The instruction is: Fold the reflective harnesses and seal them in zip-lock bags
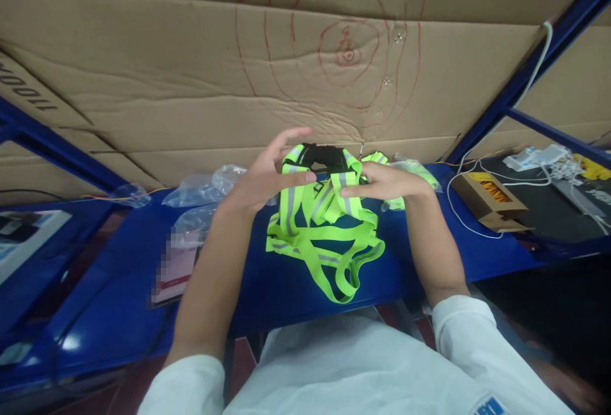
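Head view, looking down on both forearms. Left hand (267, 176) pinches a yellow-green strap between thumb and forefinger, the other fingers spread open and lifted clear; right hand (382, 182) closes thumb and fingers on the opposite strap. Between the two grips hangs a reflective safety vest (324, 237), its upper straps and black buckle (322, 157) raised level with the fingertips, its lower loops trailing onto the blue table (286, 288) just below the wrists. Holding the straps apart at two points keeps the webbing taut and untangled, so the grey reflective bands face up and the buckle sits midway between the hands. Just beyond the right hand lies more yellow-green webbing (410, 176) in a clear wrapper. Left of the left hand rest crumpled clear plastic bags (210, 189) and a printed card (176, 268). Well to the right of the right hand stands an open cardboard box (487, 202) with white cables (539, 167). Behind everything rises a wall of cardboard sheets (191, 71) marked with red rings.
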A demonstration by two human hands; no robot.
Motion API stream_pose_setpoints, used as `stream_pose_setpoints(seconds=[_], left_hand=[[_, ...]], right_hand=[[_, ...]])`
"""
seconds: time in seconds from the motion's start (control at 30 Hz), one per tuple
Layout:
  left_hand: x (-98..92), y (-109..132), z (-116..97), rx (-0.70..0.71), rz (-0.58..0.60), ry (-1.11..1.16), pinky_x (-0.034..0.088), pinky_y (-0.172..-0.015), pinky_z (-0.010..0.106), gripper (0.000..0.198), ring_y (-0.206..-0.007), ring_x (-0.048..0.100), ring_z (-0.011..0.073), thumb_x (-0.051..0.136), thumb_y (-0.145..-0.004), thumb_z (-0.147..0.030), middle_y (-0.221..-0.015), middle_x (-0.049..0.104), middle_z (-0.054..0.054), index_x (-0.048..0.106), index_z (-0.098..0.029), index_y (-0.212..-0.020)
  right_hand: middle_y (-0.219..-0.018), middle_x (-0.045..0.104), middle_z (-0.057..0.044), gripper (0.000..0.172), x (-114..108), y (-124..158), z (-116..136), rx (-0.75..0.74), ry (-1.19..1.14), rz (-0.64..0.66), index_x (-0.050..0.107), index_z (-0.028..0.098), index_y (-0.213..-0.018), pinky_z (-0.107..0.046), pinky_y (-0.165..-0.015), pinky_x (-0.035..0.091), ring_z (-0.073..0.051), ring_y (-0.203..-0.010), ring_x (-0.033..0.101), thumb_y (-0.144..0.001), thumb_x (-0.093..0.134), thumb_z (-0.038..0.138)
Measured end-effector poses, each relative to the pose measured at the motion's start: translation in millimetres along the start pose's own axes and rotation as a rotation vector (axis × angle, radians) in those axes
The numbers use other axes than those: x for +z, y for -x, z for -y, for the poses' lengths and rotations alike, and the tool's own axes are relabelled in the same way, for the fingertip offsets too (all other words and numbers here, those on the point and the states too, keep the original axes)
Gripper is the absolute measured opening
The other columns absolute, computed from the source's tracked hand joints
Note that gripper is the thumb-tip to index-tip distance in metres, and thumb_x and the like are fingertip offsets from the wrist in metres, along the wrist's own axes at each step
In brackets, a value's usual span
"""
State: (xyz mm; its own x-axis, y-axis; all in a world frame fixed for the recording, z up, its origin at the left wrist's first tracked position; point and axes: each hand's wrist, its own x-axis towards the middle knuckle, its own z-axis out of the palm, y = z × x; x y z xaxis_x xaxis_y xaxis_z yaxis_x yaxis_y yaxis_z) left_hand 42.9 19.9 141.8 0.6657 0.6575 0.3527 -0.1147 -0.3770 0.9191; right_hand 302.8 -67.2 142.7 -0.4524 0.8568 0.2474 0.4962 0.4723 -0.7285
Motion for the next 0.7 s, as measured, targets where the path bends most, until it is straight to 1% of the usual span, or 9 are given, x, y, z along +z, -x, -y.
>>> stream_pose_setpoints(seconds=[0.1, 0.17, 0.2, 0.27, 0.33, 0.43, 0.53, 0.6, 0.7], left_hand=[[9.5, -3, 5, -0.003, -0.015, 0.186, 0.056, -0.105, 0.042, 0.103, -0.123, 0.069, 0.0316, 0.097, -0.068, -0.039, -0.136, 0.069, 0.008, 0.044, -0.034, -0.156], [21.3, -5, 10, -0.046, 0.01, 0.266, 0.055, -0.105, 0.042, 0.104, -0.12, 0.07, 0.0301, 0.098, -0.068, -0.038, -0.129, 0.071, 0.006, 0.043, -0.035, -0.156], [28.2, -7, 13, -0.073, 0.042, 0.29, 0.054, -0.104, 0.041, 0.097, -0.118, 0.07, 0.0289, 0.097, -0.068, -0.038, -0.125, 0.071, 0.006, 0.048, -0.032, -0.152], [42.0, -8, 17, -0.106, 0.117, 0.316, 0.054, -0.101, 0.037, 0.072, -0.114, 0.069, 0.026, 0.095, -0.072, -0.036, -0.119, 0.071, 0.006, 0.062, -0.026, -0.135], [53.2, -8, 19, -0.102, 0.149, 0.331, 0.054, -0.097, 0.034, 0.051, -0.111, 0.068, 0.0233, 0.091, -0.076, -0.034, -0.118, 0.071, 0.006, 0.068, -0.021, -0.119], [59.4, -7, 17, -0.106, 0.127, 0.394, 0.055, -0.098, 0.034, 0.051, -0.113, 0.068, 0.0236, 0.092, -0.074, -0.033, -0.122, 0.071, 0.007, 0.067, -0.021, -0.117], [55.4, -6, 15, -0.123, 0.157, 0.454, 0.057, -0.098, 0.038, 0.051, -0.117, 0.07, 0.0275, 0.092, -0.074, -0.038, -0.125, 0.072, 0.009, 0.069, -0.02, -0.115], [52.8, -6, 14, -0.098, 0.107, 0.448, 0.057, -0.1, 0.039, 0.046, -0.116, 0.071, 0.0283, 0.092, -0.075, -0.041, -0.122, 0.074, 0.008, 0.071, -0.02, -0.11], [53.5, -8, 17, -0.062, -0.089, 0.393, 0.056, -0.105, 0.039, 0.046, -0.114, 0.072, 0.0266, 0.093, -0.073, -0.041, -0.114, 0.078, 0.007, 0.075, -0.02, -0.11]], right_hand=[[-0.106, 0.078, -0.005, 0.045, 6, -4, 4, -0.024, -0.12, -0.16, 0.075, 0.019, -0.108, -0.04, -0.095, 0.059, -0.024, -0.101, 0.071, -0.097, 0.063, 0.061], [-0.105, 0.077, -0.006, 0.048, 12, -9, 5, -0.035, -0.22, -0.291, 0.073, 0.02, -0.106, -0.039, -0.093, 0.059, -0.023, -0.098, 0.071, -0.098, 0.06, 0.065], [-0.101, 0.076, -0.005, 0.049, 15, -11, 5, -0.041, -0.259, -0.336, 0.073, 0.021, -0.104, -0.039, -0.091, 0.059, -0.022, -0.094, 0.071, -0.098, 0.059, 0.067], [-0.089, 0.072, -0.003, 0.049, 18, -15, 5, -0.057, -0.29, -0.39, 0.072, 0.022, -0.098, -0.037, -0.084, 0.059, -0.02, -0.082, 0.069, -0.099, 0.055, 0.069], [-0.078, 0.065, -0.002, 0.051, 20, -18, 5, -0.075, -0.265, -0.436, 0.07, 0.022, -0.091, -0.034, -0.077, 0.056, -0.017, -0.071, 0.062, -0.102, 0.051, 0.068], [-0.07, 0.055, 0.001, 0.054, 21, -21, 6, -0.104, -0.172, -0.487, 0.064, 0.021, -0.082, -0.031, -0.07, 0.05, -0.014, -0.063, 0.053, -0.103, 0.047, 0.068], [-0.07, 0.053, 0.001, 0.054, 23, -22, 7, -0.126, -0.097, -0.46, 0.061, 0.021, -0.083, -0.029, -0.067, 0.046, -0.013, -0.064, 0.049, -0.104, 0.045, 0.068], [-0.073, 0.056, 0.001, 0.054, 25, -21, 8, -0.14, -0.055, -0.464, 0.06, 0.02, -0.083, -0.028, -0.067, 0.045, -0.012, -0.064, 0.05, -0.105, 0.044, 0.067], [-0.074, 0.06, 0.0, 0.054, 26, -19, 12, -0.148, 0.035, -0.468, 0.059, 0.02, -0.081, -0.027, -0.068, 0.046, -0.012, -0.066, 0.054, -0.107, 0.043, 0.064]])
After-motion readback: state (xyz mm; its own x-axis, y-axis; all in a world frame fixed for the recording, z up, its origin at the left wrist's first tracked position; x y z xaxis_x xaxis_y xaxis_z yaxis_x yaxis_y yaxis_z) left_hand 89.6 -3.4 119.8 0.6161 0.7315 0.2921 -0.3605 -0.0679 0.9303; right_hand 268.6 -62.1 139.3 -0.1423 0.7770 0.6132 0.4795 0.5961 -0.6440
